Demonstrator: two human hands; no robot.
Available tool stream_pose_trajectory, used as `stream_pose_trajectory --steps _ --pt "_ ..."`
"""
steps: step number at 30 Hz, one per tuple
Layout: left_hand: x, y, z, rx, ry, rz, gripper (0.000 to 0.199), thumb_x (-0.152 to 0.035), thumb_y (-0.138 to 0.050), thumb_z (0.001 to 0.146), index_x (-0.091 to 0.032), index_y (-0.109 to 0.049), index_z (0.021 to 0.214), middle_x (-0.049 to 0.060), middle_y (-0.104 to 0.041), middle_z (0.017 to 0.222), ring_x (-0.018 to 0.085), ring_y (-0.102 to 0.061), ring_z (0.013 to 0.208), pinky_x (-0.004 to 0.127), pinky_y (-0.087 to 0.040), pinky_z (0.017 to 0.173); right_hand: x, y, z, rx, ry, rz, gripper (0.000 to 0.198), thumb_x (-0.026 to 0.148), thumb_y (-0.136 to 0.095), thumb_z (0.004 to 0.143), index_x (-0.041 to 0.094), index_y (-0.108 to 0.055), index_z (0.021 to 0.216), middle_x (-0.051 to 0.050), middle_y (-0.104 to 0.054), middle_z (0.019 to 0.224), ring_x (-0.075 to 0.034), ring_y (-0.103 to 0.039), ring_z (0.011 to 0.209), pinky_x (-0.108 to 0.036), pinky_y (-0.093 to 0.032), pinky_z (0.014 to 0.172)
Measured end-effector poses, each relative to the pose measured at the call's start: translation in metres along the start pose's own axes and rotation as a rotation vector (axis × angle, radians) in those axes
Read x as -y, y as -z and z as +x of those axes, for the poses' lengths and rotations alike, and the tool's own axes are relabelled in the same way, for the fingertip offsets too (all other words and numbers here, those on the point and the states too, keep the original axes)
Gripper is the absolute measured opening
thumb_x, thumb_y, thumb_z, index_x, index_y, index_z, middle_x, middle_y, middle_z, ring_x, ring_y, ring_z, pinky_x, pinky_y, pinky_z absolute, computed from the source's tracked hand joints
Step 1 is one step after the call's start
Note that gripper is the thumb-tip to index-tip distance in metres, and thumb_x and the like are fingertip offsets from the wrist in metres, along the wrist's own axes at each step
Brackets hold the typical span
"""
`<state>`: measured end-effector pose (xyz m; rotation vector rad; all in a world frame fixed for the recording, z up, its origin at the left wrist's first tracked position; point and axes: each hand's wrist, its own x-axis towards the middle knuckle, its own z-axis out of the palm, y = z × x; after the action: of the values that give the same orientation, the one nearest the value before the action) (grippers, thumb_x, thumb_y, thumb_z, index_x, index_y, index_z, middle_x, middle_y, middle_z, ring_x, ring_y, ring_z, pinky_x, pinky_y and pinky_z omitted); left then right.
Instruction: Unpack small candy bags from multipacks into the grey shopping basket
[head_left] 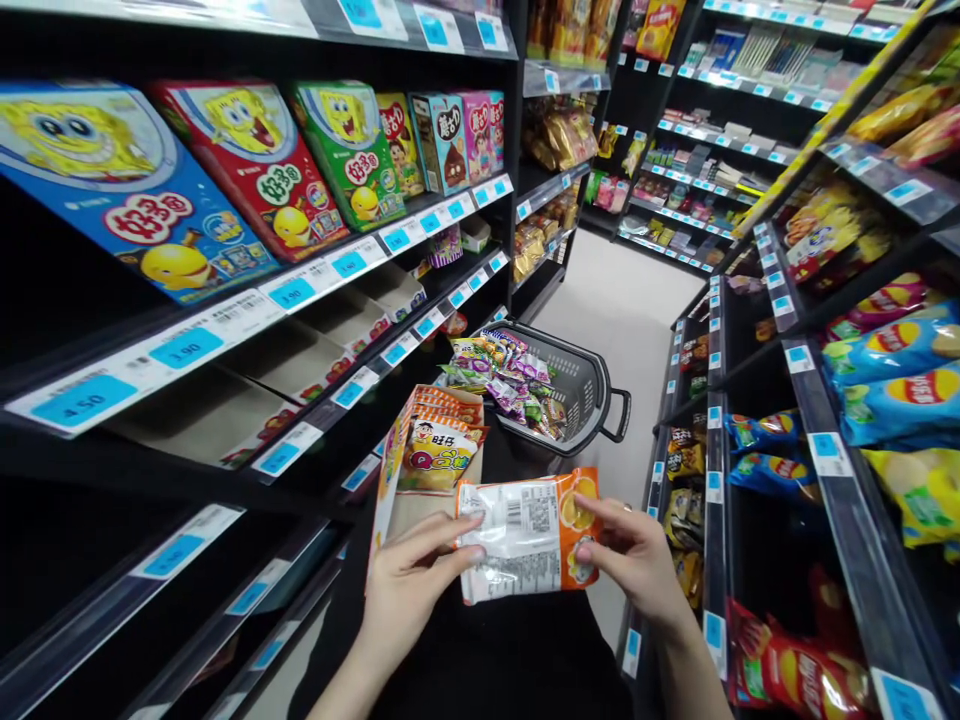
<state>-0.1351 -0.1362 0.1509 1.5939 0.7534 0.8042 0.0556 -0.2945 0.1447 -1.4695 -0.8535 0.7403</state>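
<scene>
Between my two hands is an orange and white candy packet (pixel 517 540), its printed back with a barcode facing up. My left hand (pixel 420 565) pinches its left end between thumb and fingers. At the opposite end, with the orange fruit pictures, my right hand (pixel 634 550) grips the packet the same way. Just beyond, an open cardboard box (pixel 390 475) rests by my lap, partly behind my left hand. Inside it stand several orange gummy candy packets (pixel 439 455), fronts showing.
A dark grey shopping basket (pixel 592 400) with small colourful packets (pixel 517 375) stands on the aisle floor (pixel 622 290). Shelving with boxed snacks (pixel 255 170) and price labels lines the left. Bagged chips (pixel 900 345) fill shelves on the right, close to my right arm.
</scene>
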Motion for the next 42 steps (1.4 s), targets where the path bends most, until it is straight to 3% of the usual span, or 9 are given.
stream_pose_trajectory --steps 4,9,13,16,23,26,29,37,42 --pt "-0.003 0.001 0.000 -0.003 -0.073 0.009 0.013 -0.020 -0.077 0.065 -0.024 -0.079 0.077 0.001 -0.059 0.056 0.012 -0.054 0.051 0.020 -0.041 0.045 -0.001 -0.006 0.002 -0.105 0.165 -0.124 0.030 0.024 -0.076 0.072 0.026 -0.075 0.102 0.000 -0.066 0.068 -0.013 -0.059 0.059 -0.021 -0.047 0.050" --pt "0.000 -0.003 -0.005 -0.081 0.149 -0.152 0.019 -0.028 -0.079 0.063 -0.020 -0.079 0.080 0.003 -0.059 0.064 0.014 -0.055 0.060 0.021 -0.045 0.051 0.000 -0.019 -0.001 -0.238 0.329 -0.209 0.018 0.016 -0.073 0.074 0.026 -0.077 0.089 -0.003 -0.069 0.068 -0.015 -0.063 0.060 -0.023 -0.049 0.051" --pt "0.004 -0.010 -0.008 -0.017 0.313 -0.486 0.048 -0.029 -0.090 0.043 -0.018 -0.078 0.088 0.010 -0.070 0.091 0.025 -0.063 0.087 0.032 -0.053 0.075 -0.001 -0.024 -0.002 -0.279 0.333 -0.237 0.010 0.018 -0.068 0.079 0.024 -0.076 0.082 -0.004 -0.068 0.070 -0.017 -0.063 0.064 -0.024 -0.048 0.053" --pt "0.003 -0.015 -0.010 0.032 0.389 -0.521 0.051 -0.027 -0.090 0.044 -0.019 -0.077 0.094 0.011 -0.073 0.094 0.026 -0.065 0.088 0.035 -0.053 0.080 0.000 -0.027 -0.001 -0.273 0.248 -0.250 0.011 0.024 -0.063 0.083 0.022 -0.071 0.076 -0.003 -0.067 0.071 -0.015 -0.061 0.064 -0.022 -0.047 0.055" --pt "0.001 -0.008 -0.009 -0.074 -0.043 -0.044 0.012 -0.025 -0.074 0.071 -0.024 -0.079 0.082 0.007 -0.074 0.074 0.021 -0.066 0.068 0.029 -0.053 0.062 0.006 -0.041 -0.001 -0.220 0.025 -0.110 0.023 0.038 -0.057 0.087 0.020 -0.058 0.072 0.001 -0.059 0.062 -0.012 -0.053 0.055 -0.019 -0.043 0.050" --pt "0.000 -0.003 -0.009 -0.111 -0.232 0.055 0.011 -0.024 -0.069 0.076 -0.025 -0.079 0.079 0.005 -0.072 0.068 0.020 -0.062 0.063 0.031 -0.051 0.064 0.006 -0.046 -0.002 -0.222 0.038 -0.054 0.025 0.039 -0.057 0.087 0.021 -0.055 0.070 0.002 -0.056 0.060 -0.012 -0.052 0.053 -0.019 -0.043 0.049" --pt "-0.006 -0.003 -0.009 -0.123 -0.280 0.085 0.011 -0.023 -0.068 0.077 -0.023 -0.078 0.074 0.004 -0.069 0.064 0.019 -0.059 0.063 0.030 -0.048 0.062 0.005 -0.049 -0.005 -0.248 0.036 -0.027 0.026 0.037 -0.056 0.088 0.021 -0.054 0.068 0.002 -0.056 0.059 -0.011 -0.051 0.052 -0.019 -0.042 0.049" --pt "-0.015 -0.008 -0.011 -0.125 0.162 -0.074 0.020 -0.029 -0.072 0.070 -0.014 -0.070 0.057 0.004 -0.065 0.056 0.015 -0.055 0.055 0.023 -0.042 0.053 0.008 -0.049 -0.005 -0.237 0.034 0.000 0.025 0.034 -0.059 0.086 0.020 -0.054 0.067 0.002 -0.055 0.058 -0.010 -0.051 0.050 -0.018 -0.041 0.046" --pt "-0.006 -0.006 -0.007 -0.101 0.412 -0.492 0.031 -0.027 -0.082 0.058 -0.017 -0.059 0.077 -0.001 -0.066 0.055 0.011 -0.054 0.044 0.019 -0.042 0.047 0.007 -0.042 0.000 -0.219 0.026 -0.033 0.014 0.029 -0.066 0.081 0.021 -0.055 0.077 0.004 -0.054 0.065 -0.010 -0.050 0.054 -0.018 -0.041 0.049"
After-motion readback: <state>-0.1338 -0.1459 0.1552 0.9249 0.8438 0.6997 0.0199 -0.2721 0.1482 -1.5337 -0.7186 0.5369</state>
